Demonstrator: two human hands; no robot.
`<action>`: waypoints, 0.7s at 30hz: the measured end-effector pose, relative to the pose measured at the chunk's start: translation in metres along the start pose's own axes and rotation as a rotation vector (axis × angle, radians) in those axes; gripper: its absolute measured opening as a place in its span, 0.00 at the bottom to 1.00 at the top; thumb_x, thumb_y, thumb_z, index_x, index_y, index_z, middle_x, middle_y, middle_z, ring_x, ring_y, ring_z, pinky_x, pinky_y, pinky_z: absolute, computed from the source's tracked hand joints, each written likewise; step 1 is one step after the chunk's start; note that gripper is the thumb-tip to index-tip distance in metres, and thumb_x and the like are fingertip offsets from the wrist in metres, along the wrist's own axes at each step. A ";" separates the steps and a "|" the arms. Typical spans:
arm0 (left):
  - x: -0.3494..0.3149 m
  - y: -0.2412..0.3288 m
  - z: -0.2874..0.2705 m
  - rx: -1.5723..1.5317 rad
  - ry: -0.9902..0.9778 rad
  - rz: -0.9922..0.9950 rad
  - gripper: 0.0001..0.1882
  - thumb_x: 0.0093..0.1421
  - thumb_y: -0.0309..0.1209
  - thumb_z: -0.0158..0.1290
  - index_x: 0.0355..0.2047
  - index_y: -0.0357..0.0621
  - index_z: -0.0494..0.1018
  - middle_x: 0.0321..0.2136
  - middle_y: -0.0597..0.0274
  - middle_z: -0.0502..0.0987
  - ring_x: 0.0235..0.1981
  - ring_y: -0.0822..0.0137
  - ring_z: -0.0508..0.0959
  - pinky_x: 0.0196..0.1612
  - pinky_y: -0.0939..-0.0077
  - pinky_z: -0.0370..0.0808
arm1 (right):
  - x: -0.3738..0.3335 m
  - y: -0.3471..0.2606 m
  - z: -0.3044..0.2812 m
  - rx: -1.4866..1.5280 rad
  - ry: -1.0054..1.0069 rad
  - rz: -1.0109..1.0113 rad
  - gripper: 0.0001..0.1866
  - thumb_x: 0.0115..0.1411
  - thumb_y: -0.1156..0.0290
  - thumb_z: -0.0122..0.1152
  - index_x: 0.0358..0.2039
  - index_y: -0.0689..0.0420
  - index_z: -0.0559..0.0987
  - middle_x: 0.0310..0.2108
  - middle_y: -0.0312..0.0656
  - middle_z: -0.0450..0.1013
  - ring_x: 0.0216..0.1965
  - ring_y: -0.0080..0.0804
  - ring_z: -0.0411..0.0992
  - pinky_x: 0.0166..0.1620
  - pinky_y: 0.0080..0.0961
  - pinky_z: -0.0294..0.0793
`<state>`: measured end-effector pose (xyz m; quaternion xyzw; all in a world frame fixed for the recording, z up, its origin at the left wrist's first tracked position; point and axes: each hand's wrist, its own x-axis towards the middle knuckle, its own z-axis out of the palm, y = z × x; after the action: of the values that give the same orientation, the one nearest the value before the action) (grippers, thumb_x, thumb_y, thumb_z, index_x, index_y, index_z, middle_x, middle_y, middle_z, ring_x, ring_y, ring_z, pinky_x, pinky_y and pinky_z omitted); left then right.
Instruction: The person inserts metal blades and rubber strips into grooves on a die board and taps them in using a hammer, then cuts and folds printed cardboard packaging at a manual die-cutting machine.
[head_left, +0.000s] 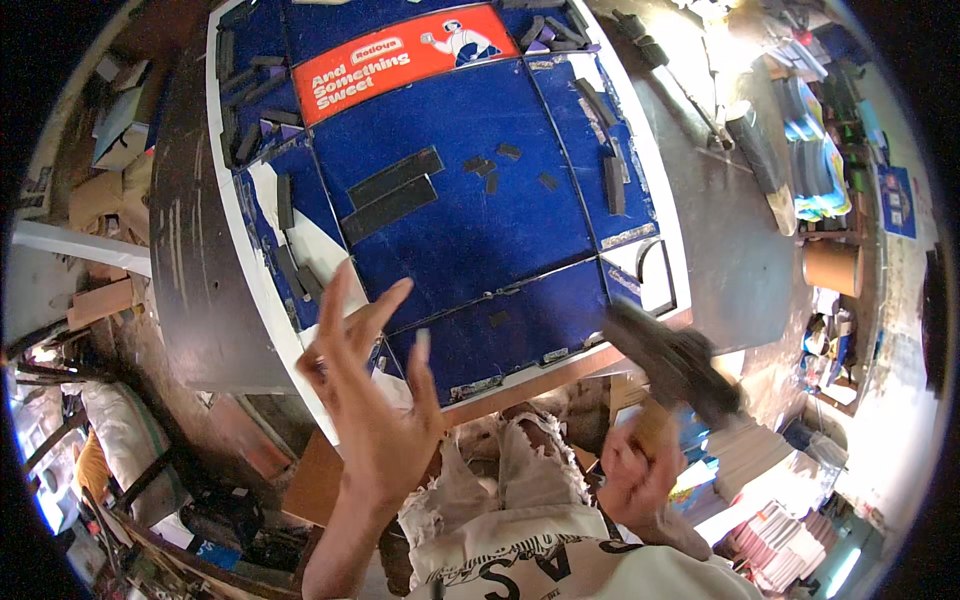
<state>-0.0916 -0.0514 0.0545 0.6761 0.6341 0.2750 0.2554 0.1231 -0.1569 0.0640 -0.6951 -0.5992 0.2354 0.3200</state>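
My left hand (370, 390) is raised over the near left corner of a blue board (470, 220), its fingers spread and holding nothing. Below the board's near right corner, my right hand (640, 465) is wrapped round the short handle of a mallet-like tool. The dark block head of this mallet (675, 360) is smeared by motion, and one end overlaps the board's corner. Two long black strips (390, 195) lie on the blue middle panel beside several small black scraps (485, 170). More black strips (613, 185) lie along the board's sides. A red printed panel (400, 65) fills the far middle.
The board lies on a dark table (730, 260). At the right of the table are a dark wood-ended tool (760, 165) and a long rod-like tool (670, 75). Paper stacks (775, 545) fill the lower right. A white sack (130, 440) sits at left.
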 end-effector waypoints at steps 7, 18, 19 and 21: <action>0.006 -0.016 -0.001 0.060 -0.034 0.085 0.30 0.56 0.26 0.64 0.59 0.47 0.68 0.40 0.65 0.82 0.45 0.60 0.77 0.59 0.65 0.61 | 0.023 -0.025 0.017 -0.037 -0.408 0.283 0.11 0.67 0.72 0.54 0.45 0.61 0.65 0.27 0.58 0.76 0.25 0.59 0.77 0.24 0.46 0.75; 0.018 -0.021 0.012 -0.036 -0.048 0.043 0.32 0.55 0.25 0.64 0.58 0.50 0.64 0.26 0.68 0.83 0.30 0.66 0.80 0.51 0.66 0.66 | 0.012 -0.022 0.021 -0.155 -0.288 0.199 0.13 0.66 0.70 0.56 0.46 0.64 0.69 0.27 0.56 0.74 0.23 0.55 0.75 0.25 0.43 0.72; 0.019 -0.021 0.012 -0.036 -0.053 0.050 0.32 0.55 0.25 0.64 0.58 0.50 0.64 0.26 0.68 0.83 0.30 0.66 0.80 0.51 0.66 0.66 | 0.010 -0.025 0.019 -0.154 -0.282 0.205 0.13 0.66 0.70 0.56 0.46 0.64 0.69 0.27 0.56 0.74 0.23 0.55 0.75 0.25 0.43 0.72; 0.022 -0.021 0.012 -0.056 -0.074 0.030 0.32 0.55 0.26 0.64 0.58 0.50 0.64 0.24 0.68 0.83 0.28 0.65 0.82 0.53 0.65 0.66 | 0.004 -0.030 0.018 -0.080 -0.178 0.207 0.12 0.66 0.71 0.58 0.44 0.63 0.68 0.24 0.56 0.72 0.24 0.59 0.75 0.24 0.46 0.69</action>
<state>-0.0977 -0.0279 0.0323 0.6879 0.6060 0.2710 0.2933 0.0909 -0.1473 0.0737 -0.7418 -0.5594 0.3035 0.2116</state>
